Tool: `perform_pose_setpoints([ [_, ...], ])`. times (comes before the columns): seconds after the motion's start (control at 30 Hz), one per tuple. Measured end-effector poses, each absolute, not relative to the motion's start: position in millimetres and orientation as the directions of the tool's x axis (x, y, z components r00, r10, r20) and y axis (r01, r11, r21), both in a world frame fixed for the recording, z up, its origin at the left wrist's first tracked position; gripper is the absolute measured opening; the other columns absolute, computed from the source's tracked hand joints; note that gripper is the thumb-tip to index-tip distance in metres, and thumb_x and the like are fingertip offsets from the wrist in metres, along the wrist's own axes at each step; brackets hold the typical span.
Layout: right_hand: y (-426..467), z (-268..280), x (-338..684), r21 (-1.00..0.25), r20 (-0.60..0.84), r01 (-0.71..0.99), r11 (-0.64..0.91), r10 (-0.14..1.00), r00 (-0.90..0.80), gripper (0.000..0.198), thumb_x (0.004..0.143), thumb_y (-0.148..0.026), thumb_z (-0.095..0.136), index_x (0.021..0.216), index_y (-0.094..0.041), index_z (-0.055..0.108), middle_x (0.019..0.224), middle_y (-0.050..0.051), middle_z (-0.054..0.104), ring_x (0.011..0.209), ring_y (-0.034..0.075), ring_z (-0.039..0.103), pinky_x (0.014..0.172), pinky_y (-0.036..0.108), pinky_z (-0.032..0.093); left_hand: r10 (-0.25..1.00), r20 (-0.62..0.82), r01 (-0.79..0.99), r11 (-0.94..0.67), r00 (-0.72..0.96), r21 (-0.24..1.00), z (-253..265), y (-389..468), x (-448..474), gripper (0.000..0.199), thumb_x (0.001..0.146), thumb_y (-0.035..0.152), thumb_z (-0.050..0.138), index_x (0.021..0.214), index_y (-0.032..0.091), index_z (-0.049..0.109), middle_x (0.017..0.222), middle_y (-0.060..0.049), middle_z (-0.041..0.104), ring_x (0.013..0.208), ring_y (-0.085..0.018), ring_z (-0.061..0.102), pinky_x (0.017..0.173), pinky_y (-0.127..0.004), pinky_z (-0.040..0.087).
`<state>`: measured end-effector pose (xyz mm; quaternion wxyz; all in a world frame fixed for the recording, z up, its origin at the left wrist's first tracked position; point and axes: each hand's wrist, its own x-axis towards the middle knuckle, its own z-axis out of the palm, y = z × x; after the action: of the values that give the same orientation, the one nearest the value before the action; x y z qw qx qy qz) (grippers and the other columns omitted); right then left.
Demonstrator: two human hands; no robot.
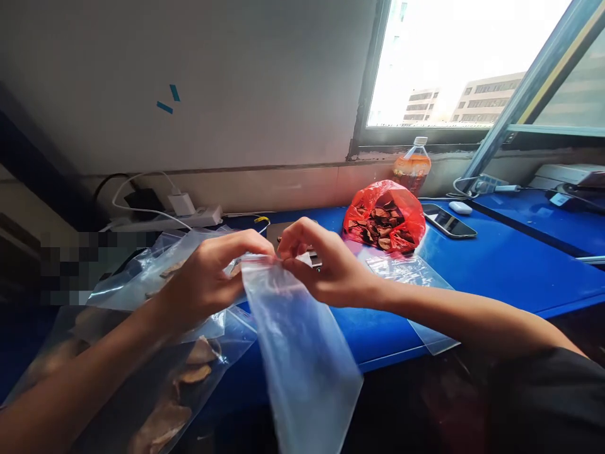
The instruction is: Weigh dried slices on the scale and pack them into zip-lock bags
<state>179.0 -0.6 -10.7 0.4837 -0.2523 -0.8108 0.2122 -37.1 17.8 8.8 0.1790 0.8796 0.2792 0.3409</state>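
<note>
A clear zip-lock bag [302, 353] hangs down over the table's front edge, its red-lined top edge pinched between both hands. My left hand [208, 271] is closed on the left part of that edge. With thumb and fingers together, my right hand [326, 261] grips the edge close beside it. No contents show in the hanging bag. Under and beside my left forearm lie clear bags [212, 353] with brown dried slices inside. Behind my right hand stands an open red plastic bag [385, 217] full of dark dried slices.
On the blue table [510, 265], a flat clear bag [432, 277] lies under my right forearm. A phone [449, 221], a white earbud case [460, 208] and a drink bottle [413, 167] are near the red bag. A power strip [203, 216] with chargers runs along the wall at left.
</note>
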Motion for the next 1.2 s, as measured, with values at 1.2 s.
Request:
perform_pose_setpoints([
  [1.2,-16.1,-0.9,209.6,-0.449,0.43,0.452,0.771,0.63,-0.647,0.008,0.094,-0.02,0.061,0.088,-0.019,0.055,0.08,0.0,0.063,0.069,0.012,0.055,0.063,0.027,0.043,0.402,0.298,0.123,-0.747,0.866,0.653,18.5,-9.9,-43.8,0.012,0.089,0.033,0.067,0.089,0.021,0.064,0.098,-0.005,0.071,0.112,-0.024,0.059,0.099,-0.034,0.049],
])
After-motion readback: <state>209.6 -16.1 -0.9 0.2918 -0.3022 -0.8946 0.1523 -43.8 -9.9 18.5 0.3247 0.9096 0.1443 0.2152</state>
